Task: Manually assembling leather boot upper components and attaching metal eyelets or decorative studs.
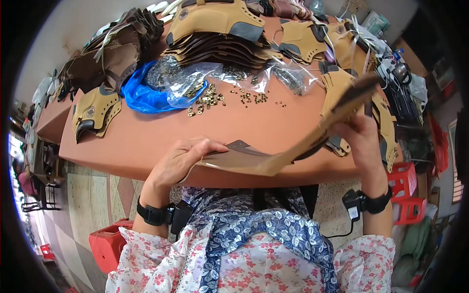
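Between both hands I hold a tan leather shoe upper (286,161) with a dark brown lining, over the table's near edge. My left hand (181,158) pinches its left end, thumb and fingers closed on the leather. At the other end, my right hand (359,139) grips the raised part, which bends upward and slants to the upper right. Part of the right fingers is hidden behind the leather. Beyond the piece, small brass-coloured lace hooks or eyelets (207,97) lie scattered on the orange-brown tabletop (166,129).
A blue plastic bag (139,95) and clear bags (195,80) of metal fittings lie behind. A tall stack of tan uppers (215,22) stands at the back, with dark brown pieces (105,63) to its left. More uppers (95,112) lie left and right. Red stools (110,244) flank me.
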`<state>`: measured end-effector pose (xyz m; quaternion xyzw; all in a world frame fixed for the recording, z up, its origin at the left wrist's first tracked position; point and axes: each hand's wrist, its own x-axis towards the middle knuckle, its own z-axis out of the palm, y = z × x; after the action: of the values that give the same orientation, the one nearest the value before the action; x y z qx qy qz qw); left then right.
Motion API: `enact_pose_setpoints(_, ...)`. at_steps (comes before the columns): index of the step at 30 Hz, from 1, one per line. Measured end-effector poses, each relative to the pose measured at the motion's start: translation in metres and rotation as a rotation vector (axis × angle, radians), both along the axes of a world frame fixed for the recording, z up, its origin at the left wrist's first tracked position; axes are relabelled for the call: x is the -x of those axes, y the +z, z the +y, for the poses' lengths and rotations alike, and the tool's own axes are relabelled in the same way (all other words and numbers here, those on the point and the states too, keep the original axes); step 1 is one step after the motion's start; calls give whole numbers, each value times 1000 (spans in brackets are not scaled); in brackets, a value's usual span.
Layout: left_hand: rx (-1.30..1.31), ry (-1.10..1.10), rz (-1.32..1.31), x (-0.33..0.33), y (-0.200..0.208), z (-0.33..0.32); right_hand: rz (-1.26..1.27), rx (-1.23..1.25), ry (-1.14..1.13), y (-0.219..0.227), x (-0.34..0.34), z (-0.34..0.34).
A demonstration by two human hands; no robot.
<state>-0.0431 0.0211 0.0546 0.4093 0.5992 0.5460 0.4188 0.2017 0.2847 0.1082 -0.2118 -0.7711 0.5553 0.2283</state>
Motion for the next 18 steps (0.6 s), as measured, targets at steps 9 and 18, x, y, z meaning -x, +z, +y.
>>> enact_pose_setpoints(9, -8, -83, 162, -14, 29, 5, 55, 59, 85, 17, 44, 12)
enact_pose_setpoints(18, -385, 389, -282, -37, 14, 24, 392, 457, -7, 16, 45, 7)
